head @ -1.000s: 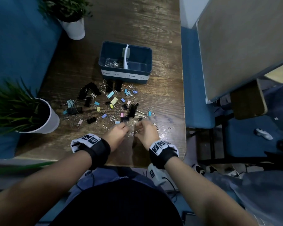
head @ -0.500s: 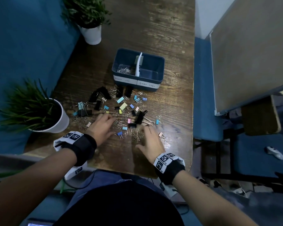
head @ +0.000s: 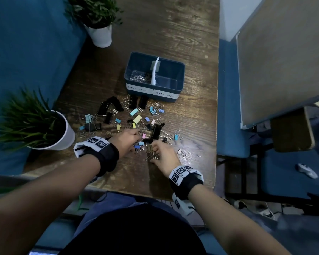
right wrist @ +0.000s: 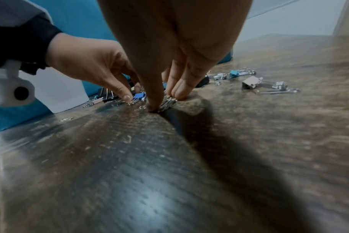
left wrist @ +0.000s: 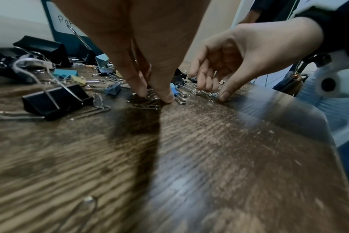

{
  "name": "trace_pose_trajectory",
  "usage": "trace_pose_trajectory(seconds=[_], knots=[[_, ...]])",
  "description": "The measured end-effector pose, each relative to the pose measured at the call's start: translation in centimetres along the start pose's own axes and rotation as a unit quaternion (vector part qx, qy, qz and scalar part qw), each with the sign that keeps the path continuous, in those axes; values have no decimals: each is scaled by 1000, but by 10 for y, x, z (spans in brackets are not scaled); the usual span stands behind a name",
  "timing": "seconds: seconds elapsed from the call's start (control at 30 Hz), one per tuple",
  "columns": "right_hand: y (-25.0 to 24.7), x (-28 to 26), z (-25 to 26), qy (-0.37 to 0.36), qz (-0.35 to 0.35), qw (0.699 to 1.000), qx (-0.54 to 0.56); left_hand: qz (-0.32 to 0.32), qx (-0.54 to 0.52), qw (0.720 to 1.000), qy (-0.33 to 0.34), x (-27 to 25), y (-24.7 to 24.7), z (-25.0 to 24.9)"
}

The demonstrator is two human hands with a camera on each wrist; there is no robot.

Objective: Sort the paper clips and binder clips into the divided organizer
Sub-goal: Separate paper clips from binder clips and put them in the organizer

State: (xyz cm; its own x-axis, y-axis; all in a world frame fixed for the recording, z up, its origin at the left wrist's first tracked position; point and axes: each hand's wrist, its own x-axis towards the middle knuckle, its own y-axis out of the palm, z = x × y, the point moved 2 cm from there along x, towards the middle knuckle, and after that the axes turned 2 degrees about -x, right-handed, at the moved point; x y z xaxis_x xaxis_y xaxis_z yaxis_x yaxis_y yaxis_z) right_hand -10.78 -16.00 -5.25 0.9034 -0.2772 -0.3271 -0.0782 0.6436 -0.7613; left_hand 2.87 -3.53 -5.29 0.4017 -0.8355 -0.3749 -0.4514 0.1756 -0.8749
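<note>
Right hand (head: 162,155) pinching a bunch of paper clips (right wrist: 167,102) off the table (head: 188,126), left hand (head: 125,140) pinching clips beside it, organizer (head: 154,78) at twelve o'clock beyond the scattered binder clips (head: 136,118).

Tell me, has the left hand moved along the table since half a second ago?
Yes. The left hand has moved right, away from the near plant pot, toward the right hand.

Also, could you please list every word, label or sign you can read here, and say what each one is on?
"Paper clips": handwritten white label on the left front of the organizer.
"Binder clips": white label on its right front.
Wristbands: square black-and-white marker patterns, no words.
Nothing else is readable.
</note>
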Motion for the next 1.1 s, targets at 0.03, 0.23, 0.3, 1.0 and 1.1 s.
trace_pose_trajectory(seconds=[0.03, 0.23, 0.3, 1.0, 1.1], knots=[[0, -1, -1, -6, -1, 1000, 3, -1, 8, 1000, 0, -1, 0, -1], [-3, -11, -9, 35, -12, 998, -43, -3, 18, 1000, 8, -8, -1, 0], [1, -9, -6, 40, -6, 998, -43, -2, 9, 1000, 5, -6, 0, 1], [14, -9, 15, 27, -3, 999, -35, 40, 90, 993, -64, 4, -9, -23], [15, -7, 22, 24, 2, 998, -62, 43, 85, 993, -66, 5, -9, -23]])
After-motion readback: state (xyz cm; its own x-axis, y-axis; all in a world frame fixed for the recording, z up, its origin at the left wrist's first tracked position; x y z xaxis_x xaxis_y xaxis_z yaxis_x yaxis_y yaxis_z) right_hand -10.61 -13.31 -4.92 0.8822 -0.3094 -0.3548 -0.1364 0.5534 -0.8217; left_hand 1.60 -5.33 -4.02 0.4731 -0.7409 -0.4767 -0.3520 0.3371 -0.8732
